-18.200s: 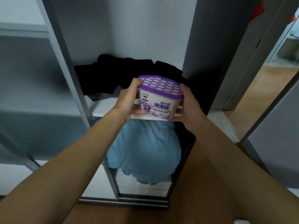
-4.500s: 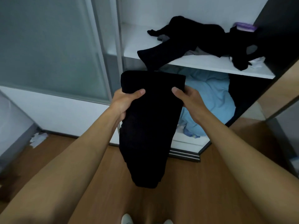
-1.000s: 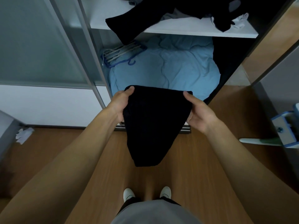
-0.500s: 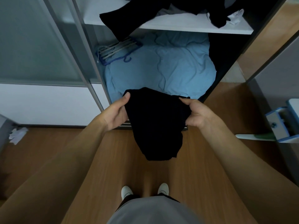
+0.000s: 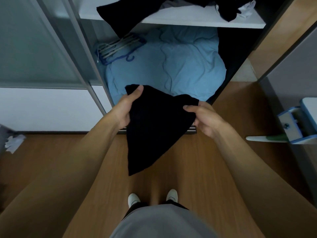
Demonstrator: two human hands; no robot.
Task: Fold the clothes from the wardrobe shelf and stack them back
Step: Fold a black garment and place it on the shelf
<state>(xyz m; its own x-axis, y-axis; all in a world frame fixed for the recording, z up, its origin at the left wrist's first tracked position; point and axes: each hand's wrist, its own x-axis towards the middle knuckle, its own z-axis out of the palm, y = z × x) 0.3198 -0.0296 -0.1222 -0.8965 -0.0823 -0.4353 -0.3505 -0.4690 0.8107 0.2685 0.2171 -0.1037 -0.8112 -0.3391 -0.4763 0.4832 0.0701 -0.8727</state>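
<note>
L hand (image 5: 127, 107) pinches black garment (image 5: 154, 127) top-left corner, R hand (image 5: 205, 117) pinches right corner. Garment hangs mid-air over floor (image 5: 197, 160), front of wardrobe (image 5: 85, 48). Risk: no support underneath, layers sag, fold prob opens; weak pinch = drop. Also dark clothes (image 5: 120, 16) overhanging shelf (image 5: 188, 18) may snag on restack.

Wardrobe shelf (image 5: 197, 19): white board across the top of the view.
Black garment (image 5: 154, 127): folded dark cloth, held in the air below and in front of the shelf by its two upper corners; top edge sags between them, lower end hangs to a point.
Black clothes (image 5: 123, 16): unfolded on the shelf, one part drooping over its front edge at the left.
White cloth (image 5: 247, 6): small, crumpled, at the shelf's right end.
</note>
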